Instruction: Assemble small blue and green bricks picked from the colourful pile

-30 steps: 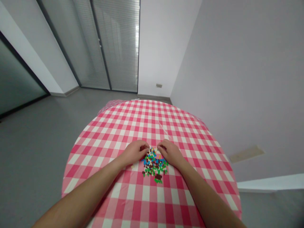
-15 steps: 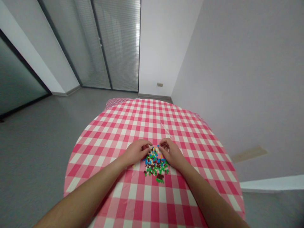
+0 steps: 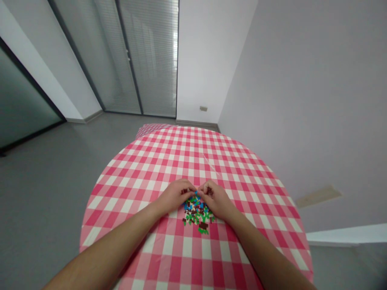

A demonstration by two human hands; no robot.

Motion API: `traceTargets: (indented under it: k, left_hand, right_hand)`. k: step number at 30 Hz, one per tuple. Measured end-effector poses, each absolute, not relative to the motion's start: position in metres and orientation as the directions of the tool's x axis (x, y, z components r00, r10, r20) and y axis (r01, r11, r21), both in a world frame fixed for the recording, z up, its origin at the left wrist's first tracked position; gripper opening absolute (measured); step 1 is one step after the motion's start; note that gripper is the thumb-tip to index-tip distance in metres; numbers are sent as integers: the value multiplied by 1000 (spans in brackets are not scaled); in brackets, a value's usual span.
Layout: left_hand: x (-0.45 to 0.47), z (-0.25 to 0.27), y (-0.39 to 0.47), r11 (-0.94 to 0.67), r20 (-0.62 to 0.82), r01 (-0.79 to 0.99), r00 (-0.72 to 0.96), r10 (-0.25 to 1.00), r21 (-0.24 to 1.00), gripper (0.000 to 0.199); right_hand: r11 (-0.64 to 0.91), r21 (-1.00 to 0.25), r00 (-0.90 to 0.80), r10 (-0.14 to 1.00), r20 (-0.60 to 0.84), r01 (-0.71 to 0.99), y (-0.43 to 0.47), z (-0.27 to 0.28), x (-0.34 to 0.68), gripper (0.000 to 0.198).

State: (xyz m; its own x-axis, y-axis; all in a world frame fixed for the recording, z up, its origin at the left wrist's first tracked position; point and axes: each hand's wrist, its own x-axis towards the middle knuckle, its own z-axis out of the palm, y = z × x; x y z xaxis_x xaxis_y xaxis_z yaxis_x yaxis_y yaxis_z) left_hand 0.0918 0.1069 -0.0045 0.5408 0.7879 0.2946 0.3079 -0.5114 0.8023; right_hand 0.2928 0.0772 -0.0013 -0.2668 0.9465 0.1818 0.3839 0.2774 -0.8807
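A loose pile of tiny toy building bricks [image 3: 198, 213], in green, blue, brown and white, lies on the tablecloth in front of me. My left hand [image 3: 177, 196] bends over the pile's far left side, thumb and fingers closed in a pinch; whatever lies between those fingertips is too small to make out. From the right, my right hand [image 3: 216, 198] pinches a small blue brick [image 3: 196, 193]. Both hands' fingertips almost meet at this brick, just above the pile. A larger dark brown piece [image 3: 203, 226] rests at the pile's near edge, beside green ones.
The round table wears a red-and-white checked tablecloth [image 3: 187, 157]. A pale wall [image 3: 317, 100] rises close on the right. Beyond the table are a glass partition with blinds [image 3: 151, 60] and a wall socket [image 3: 203, 108]; grey floor [image 3: 45, 193] spreads to the left.
My hands have come together over the pile, the right one moving left and nearer with the blue brick. The left fingers have closed from a wider gap.
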Motion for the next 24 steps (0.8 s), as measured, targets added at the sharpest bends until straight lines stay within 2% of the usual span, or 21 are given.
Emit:
traceTargets:
  k: [9,19,24]
  left_hand:
    - [91,-5,106,-487,271,322,532,802,812,12]
    - [93,-6,107,-505,297,306,528,796,807,11]
    - [91,-6,110,-490,289,360,485,825,793,9]
  right_hand:
    - [244,-888,-193,964,181,390,80,-3,292,26]
    - [229,-898,-188,968,168,375,83,-15,292,18]
    - [278,-828,-157,961,229,488,82,-8,294,16]
